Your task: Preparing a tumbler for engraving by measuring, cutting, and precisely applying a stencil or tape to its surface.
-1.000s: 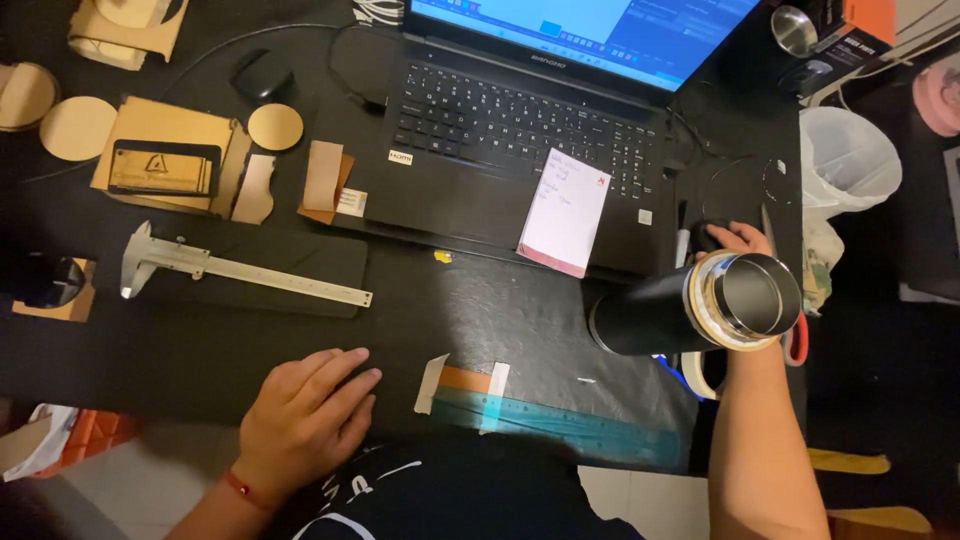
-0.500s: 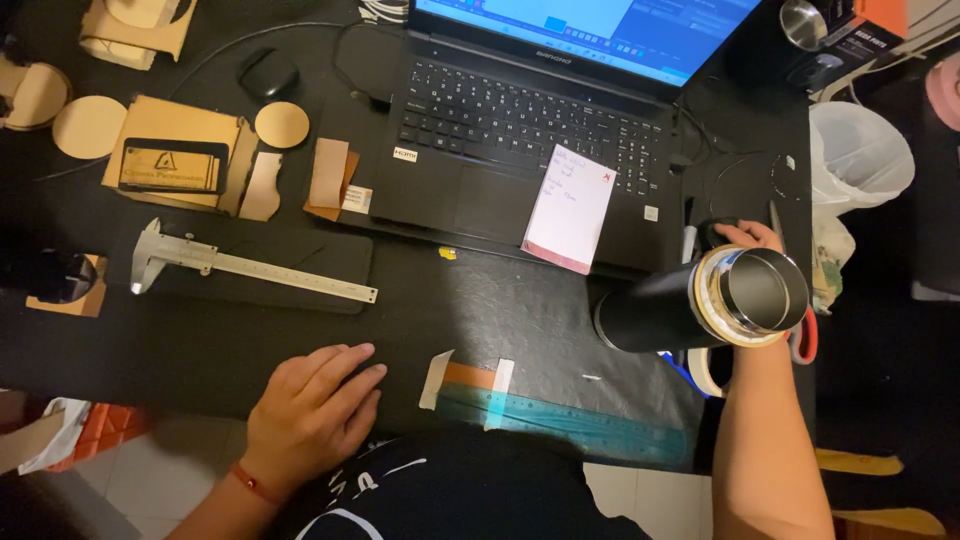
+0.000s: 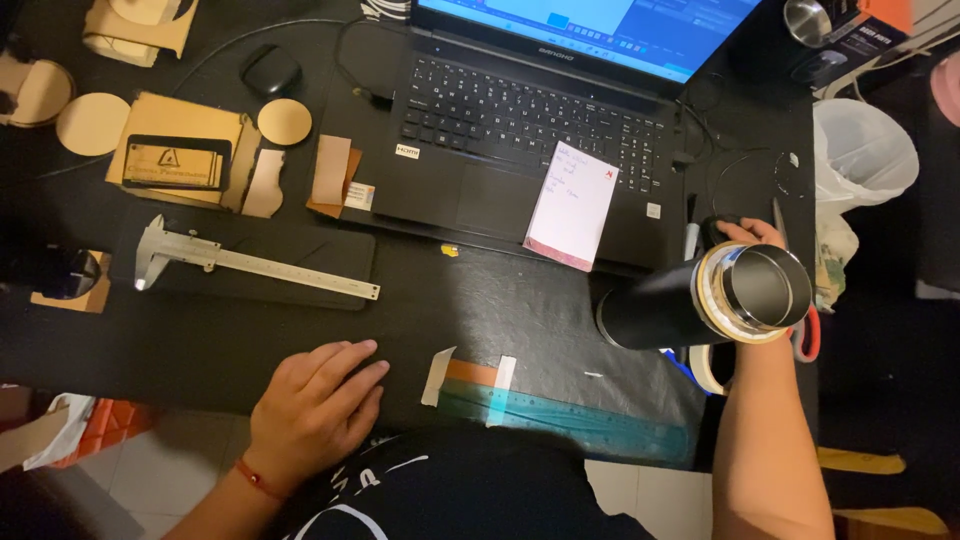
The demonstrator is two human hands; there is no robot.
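My right hand (image 3: 748, 236) grips a tall black steel bottle (image 3: 700, 297) with an open mouth and a pale band round its neck; it stands on the black desk (image 3: 480, 300) right of the laptop (image 3: 540, 120). Most of the hand is hidden behind the bottle. My left hand (image 3: 318, 405) lies flat, palm down, on the desk's near edge and holds nothing. A red thread circles its wrist. A strip of tan tape (image 3: 470, 372) and a teal ruler (image 3: 570, 420) lie between my two hands.
A pink-edged notepad (image 3: 572, 205) rests on the laptop's palm rest. A metal caliper (image 3: 250, 262) lies on a dark pad at left. Round wooden discs (image 3: 92, 123), cardboard pieces (image 3: 180, 160) and a black case (image 3: 270, 70) sit at the back left. A clear plastic bag (image 3: 865, 150) hangs at right.
None of the objects has shifted; only the view has drifted slightly. My right hand keeps its hold on the bottle and my left hand stays flat.
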